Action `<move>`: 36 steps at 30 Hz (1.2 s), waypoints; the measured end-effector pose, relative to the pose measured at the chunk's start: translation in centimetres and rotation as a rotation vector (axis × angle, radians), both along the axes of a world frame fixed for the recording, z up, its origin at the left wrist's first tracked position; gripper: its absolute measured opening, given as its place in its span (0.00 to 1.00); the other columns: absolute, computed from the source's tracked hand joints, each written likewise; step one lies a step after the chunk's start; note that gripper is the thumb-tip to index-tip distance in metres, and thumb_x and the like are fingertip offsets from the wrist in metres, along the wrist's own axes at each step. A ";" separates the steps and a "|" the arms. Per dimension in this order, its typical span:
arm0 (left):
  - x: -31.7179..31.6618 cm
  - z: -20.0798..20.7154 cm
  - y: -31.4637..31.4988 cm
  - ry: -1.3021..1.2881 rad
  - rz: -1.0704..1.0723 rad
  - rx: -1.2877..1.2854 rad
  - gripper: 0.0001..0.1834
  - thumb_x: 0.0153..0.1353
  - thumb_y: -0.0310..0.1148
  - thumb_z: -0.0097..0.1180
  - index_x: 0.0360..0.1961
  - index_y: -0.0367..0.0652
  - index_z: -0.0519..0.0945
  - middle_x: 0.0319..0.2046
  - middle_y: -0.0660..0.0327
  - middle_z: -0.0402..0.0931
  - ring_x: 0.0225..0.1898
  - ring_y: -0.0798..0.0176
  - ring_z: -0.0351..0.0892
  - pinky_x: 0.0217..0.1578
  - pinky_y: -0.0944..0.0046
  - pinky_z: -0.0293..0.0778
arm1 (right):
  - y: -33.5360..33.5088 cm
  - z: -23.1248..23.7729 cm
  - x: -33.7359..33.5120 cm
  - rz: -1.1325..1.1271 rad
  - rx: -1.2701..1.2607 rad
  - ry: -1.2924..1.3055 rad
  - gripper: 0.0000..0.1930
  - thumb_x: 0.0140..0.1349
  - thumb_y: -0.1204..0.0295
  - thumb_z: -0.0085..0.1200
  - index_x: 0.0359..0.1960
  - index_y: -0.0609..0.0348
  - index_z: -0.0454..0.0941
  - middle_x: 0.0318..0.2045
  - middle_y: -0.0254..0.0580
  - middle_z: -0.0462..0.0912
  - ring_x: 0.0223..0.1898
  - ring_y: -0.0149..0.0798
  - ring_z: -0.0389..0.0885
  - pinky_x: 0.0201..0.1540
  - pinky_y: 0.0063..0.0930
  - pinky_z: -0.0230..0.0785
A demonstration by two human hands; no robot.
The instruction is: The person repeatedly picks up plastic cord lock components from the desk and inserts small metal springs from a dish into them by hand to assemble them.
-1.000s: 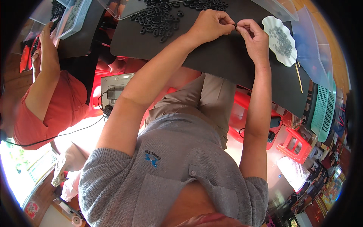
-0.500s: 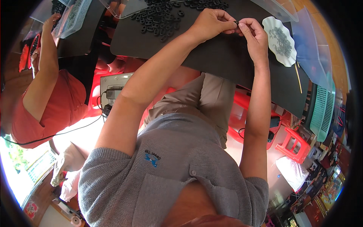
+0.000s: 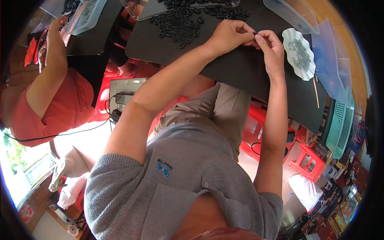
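Over the dark table, my left hand (image 3: pixel 233 37) and my right hand (image 3: pixel 271 46) meet with their fingertips together. Between them is a small black piece (image 3: pixel 256 33), mostly covered by the fingers; it resembles the loose ones nearby. Both hands are closed in a pinch on it. Left of my hands lies a spread of small black oval pieces with holes (image 3: pixel 180 26). To the right of my right hand stands a white wavy-edged dish (image 3: pixel 292 36) holding many tiny grey, translucent bits.
A thin wooden stick (image 3: pixel 316 93) lies below the dish. Clear plastic bins (image 3: pixel 332 56) and a green basket (image 3: pixel 340 128) stand at the right edge. At left, a person in a red shirt (image 3: pixel 60 106) works at another table. A red stool (image 3: pixel 308 163) is at lower right.
The whole view has shifted slightly, so the table and my hands sit lower in the picture. My fingers keep pinching together over the small piece.
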State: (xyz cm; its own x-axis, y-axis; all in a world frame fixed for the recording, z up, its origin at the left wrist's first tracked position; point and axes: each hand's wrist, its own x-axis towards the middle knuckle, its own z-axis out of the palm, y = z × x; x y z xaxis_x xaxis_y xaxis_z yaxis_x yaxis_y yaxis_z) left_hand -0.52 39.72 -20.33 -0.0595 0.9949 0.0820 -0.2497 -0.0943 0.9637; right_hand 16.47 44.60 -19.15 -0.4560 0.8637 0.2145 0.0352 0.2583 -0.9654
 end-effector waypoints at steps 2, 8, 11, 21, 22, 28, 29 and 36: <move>-1.0 -0.2 -1.0 0.312 0.014 0.048 0.10 0.62 0.27 0.61 0.42 0.34 0.83 0.34 0.57 0.85 0.34 0.69 0.84 0.37 0.71 0.80 | 0.1 -0.3 0.1 0.031 -0.021 -0.007 0.08 0.65 0.70 0.58 0.37 0.63 0.78 0.31 0.33 0.83 0.34 0.26 0.81 0.39 0.19 0.72; -6.4 0.5 -2.7 0.792 0.435 0.251 0.10 0.59 0.26 0.60 0.42 0.42 0.85 0.32 0.59 0.85 0.31 0.70 0.84 0.35 0.69 0.78 | -0.7 -0.5 -1.3 -0.032 0.289 -0.181 0.02 0.60 0.79 0.58 0.34 0.63 0.78 0.26 0.35 0.84 0.30 0.27 0.86 0.34 0.19 0.75; -5.4 1.5 -2.1 0.806 0.422 0.393 0.07 0.57 0.26 0.60 0.37 0.40 0.85 0.33 0.55 0.84 0.33 0.58 0.85 0.35 0.63 0.79 | -0.8 -0.7 -1.2 -0.010 0.274 -0.231 0.02 0.60 0.79 0.58 0.33 0.62 0.78 0.26 0.35 0.84 0.30 0.27 0.85 0.34 0.18 0.74; -2.4 -0.3 1.1 1.377 0.364 0.416 0.09 0.56 0.29 0.62 0.39 0.44 0.85 0.40 0.57 0.82 0.46 0.55 0.81 0.45 0.57 0.78 | 1.1 -1.1 0.4 -0.205 0.489 -0.321 0.03 0.58 0.78 0.60 0.33 0.61 0.78 0.28 0.35 0.83 0.27 0.27 0.83 0.32 0.20 0.73; -2.5 -0.5 1.3 1.356 0.351 0.458 0.09 0.56 0.29 0.62 0.39 0.44 0.85 0.39 0.58 0.82 0.44 0.55 0.82 0.45 0.57 0.78 | 0.8 -0.7 0.2 -0.211 0.533 -0.303 0.03 0.58 0.78 0.60 0.33 0.61 0.78 0.29 0.35 0.83 0.27 0.29 0.82 0.32 0.20 0.73; -2.9 -0.5 1.2 1.042 0.262 0.411 0.12 0.60 0.27 0.59 0.45 0.41 0.84 0.36 0.57 0.84 0.36 0.62 0.85 0.41 0.63 0.79 | 1.0 -1.1 0.1 -0.187 0.447 -0.176 0.03 0.60 0.78 0.59 0.35 0.60 0.79 0.29 0.34 0.84 0.29 0.27 0.83 0.33 0.20 0.73; -2.9 -0.3 1.1 0.882 0.217 0.310 0.11 0.60 0.28 0.59 0.45 0.42 0.84 0.38 0.57 0.84 0.39 0.63 0.85 0.44 0.62 0.78 | 0.9 -1.2 0.2 -0.191 0.444 -0.178 0.03 0.60 0.78 0.59 0.35 0.60 0.79 0.29 0.34 0.84 0.29 0.27 0.83 0.33 0.20 0.73; -2.6 -0.4 1.4 0.019 -0.044 0.017 0.10 0.62 0.23 0.59 0.44 0.31 0.82 0.36 0.54 0.83 0.40 0.67 0.84 0.41 0.71 0.81 | 0.3 -0.4 -0.3 0.014 0.053 0.033 0.04 0.66 0.74 0.56 0.40 0.61 0.78 0.33 0.34 0.83 0.34 0.27 0.83 0.38 0.19 0.73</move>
State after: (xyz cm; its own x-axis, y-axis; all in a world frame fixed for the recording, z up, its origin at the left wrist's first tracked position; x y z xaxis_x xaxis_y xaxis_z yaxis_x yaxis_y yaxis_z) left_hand -3.15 41.14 -20.76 -0.0141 0.9949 0.0996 -0.2358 -0.1001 0.9666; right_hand 16.17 44.90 -19.53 -0.4601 0.8443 0.2746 -0.0002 0.3092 -0.9510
